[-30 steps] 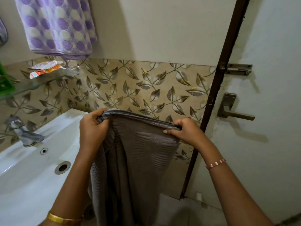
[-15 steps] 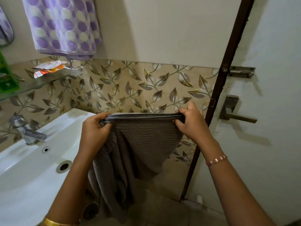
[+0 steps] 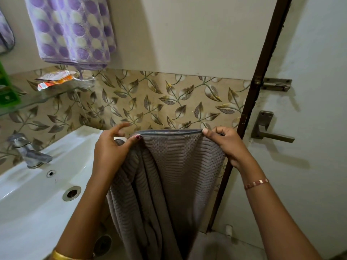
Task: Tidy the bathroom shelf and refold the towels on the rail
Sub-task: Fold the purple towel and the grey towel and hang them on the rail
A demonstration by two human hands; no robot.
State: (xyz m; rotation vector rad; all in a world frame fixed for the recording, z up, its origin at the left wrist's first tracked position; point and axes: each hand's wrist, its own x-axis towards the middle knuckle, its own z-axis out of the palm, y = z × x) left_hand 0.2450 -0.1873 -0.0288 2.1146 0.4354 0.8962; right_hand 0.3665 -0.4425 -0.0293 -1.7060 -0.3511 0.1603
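A grey ribbed towel (image 3: 169,175) hangs straight down in front of me, held by its top edge. My left hand (image 3: 110,149) pinches the towel's left corner with thumb and palm, its other fingers lifted and spread. My right hand (image 3: 223,143) grips the right corner. The top edge is stretched level between both hands. A purple-and-white dotted towel (image 3: 71,30) hangs on the wall at the upper left. Below it a glass shelf (image 3: 37,99) carries crumpled orange-and-white sachets (image 3: 56,79) and a green box (image 3: 7,91) at the left edge.
A white washbasin (image 3: 37,194) with a steel tap (image 3: 28,151) and drain fills the lower left. A white door (image 3: 300,128) with lever handle (image 3: 270,130) and bolt stands at the right, its brown frame (image 3: 249,109) close behind my right hand.
The towel has dropped open to hang longer than half a second ago. My left hand's fingers have lifted and spread off the corner. Both hands stay at about the same height.
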